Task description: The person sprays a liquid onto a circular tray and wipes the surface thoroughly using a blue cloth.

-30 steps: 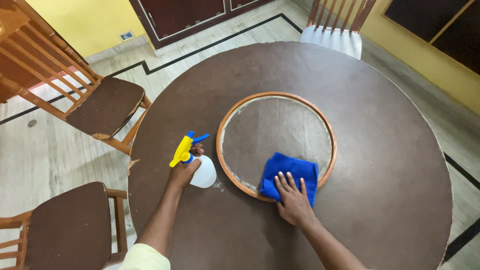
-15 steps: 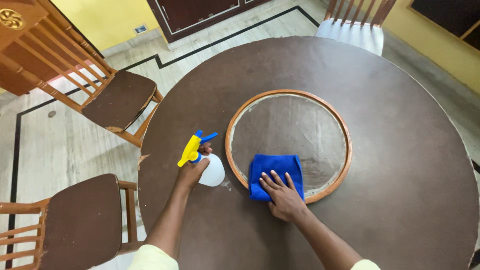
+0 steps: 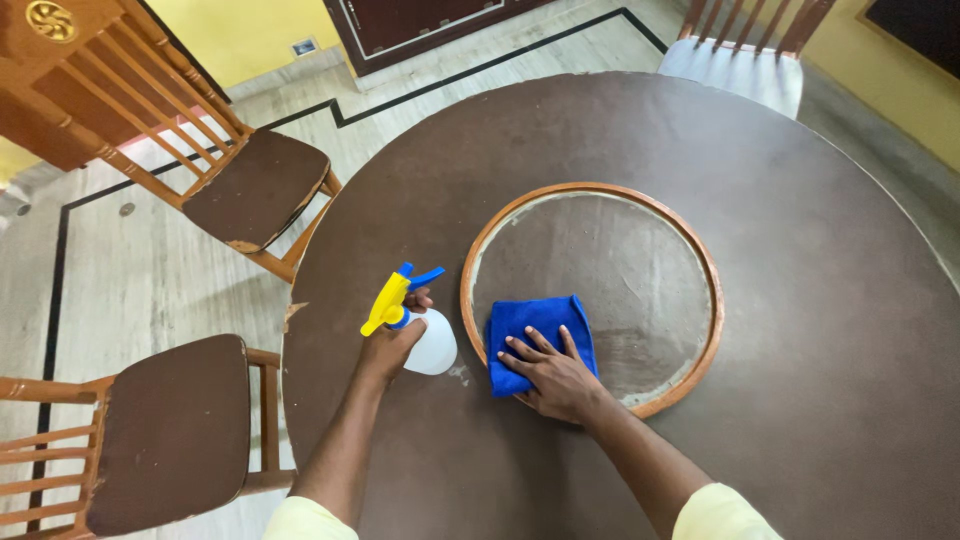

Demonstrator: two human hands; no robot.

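Big round dark brown table [image 3: 700, 130] takes up most of the room here, its edge chipped on the left side. Two wooden chairs with brown seats sit off to the left, one near the top [image 3: 250, 185] and one lower down [image 3: 165, 430]. A third chair [image 3: 735, 60] with a pale seat is at the far side. The floor [image 3: 130, 280] is light stone with a black inlay line. Yellow walls [image 3: 250, 30], plus a dark wood cabinet [image 3: 410, 20] at the back.
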